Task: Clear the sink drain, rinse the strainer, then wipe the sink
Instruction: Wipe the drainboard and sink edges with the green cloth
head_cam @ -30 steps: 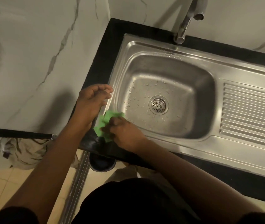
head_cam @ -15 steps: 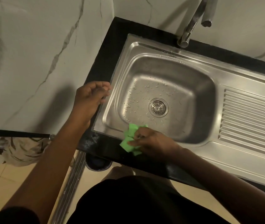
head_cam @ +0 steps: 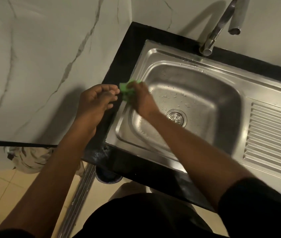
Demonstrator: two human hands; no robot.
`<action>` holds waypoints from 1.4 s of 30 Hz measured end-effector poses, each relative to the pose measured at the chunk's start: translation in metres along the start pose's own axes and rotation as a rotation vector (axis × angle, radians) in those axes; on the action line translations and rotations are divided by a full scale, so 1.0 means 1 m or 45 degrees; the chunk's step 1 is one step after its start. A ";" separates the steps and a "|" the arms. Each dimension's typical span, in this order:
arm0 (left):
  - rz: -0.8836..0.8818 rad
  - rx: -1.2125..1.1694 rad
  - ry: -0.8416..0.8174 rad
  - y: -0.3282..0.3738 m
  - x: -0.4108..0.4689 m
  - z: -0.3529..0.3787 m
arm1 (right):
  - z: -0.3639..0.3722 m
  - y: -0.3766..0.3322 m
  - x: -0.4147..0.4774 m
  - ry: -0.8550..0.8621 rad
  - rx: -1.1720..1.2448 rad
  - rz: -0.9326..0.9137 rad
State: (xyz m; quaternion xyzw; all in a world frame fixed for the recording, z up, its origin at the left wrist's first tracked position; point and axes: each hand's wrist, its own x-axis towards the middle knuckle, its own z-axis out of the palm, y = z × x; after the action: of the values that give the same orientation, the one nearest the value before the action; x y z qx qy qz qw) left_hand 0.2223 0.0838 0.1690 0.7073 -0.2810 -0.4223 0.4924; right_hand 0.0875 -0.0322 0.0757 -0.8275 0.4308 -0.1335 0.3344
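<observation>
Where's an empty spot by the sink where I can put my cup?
The ribbed drainboard right of the basin is bare, and the basin floor behind the strainer. Crowded: the sink's left rim, where the right hand holds the green cloth, left hand beside it.

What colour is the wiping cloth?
Bright green: the small crumpled wiping cloth, best in the head view.

Your right hand (head_cam: 141,98) holds a cloth (head_cam: 126,90) on the left rim of the sink (head_cam: 153,54), and your forearm crosses the near-left corner. Your left hand (head_cam: 95,103) is just beside it, hemmed in by the wall (head_cam: 42,57). The sink's right half and the drainboard (head_cam: 273,134) lie open. A tap (head_cam: 217,31) overhangs the back rim.
</observation>
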 end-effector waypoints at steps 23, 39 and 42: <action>0.001 0.036 -0.090 0.001 0.012 0.015 | 0.010 0.007 -0.105 -0.385 0.282 -0.022; -0.011 0.117 -0.134 -0.001 0.025 0.034 | -0.058 0.044 0.110 0.209 0.080 0.383; -0.034 0.110 -0.127 0.000 0.023 0.036 | -0.080 0.047 0.128 0.350 0.002 0.367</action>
State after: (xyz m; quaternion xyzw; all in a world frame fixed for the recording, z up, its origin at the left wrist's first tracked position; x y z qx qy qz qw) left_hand 0.2019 0.0482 0.1559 0.7096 -0.3137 -0.4511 0.4411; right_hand 0.0932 -0.1897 0.0950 -0.7310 0.5864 -0.1962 0.2886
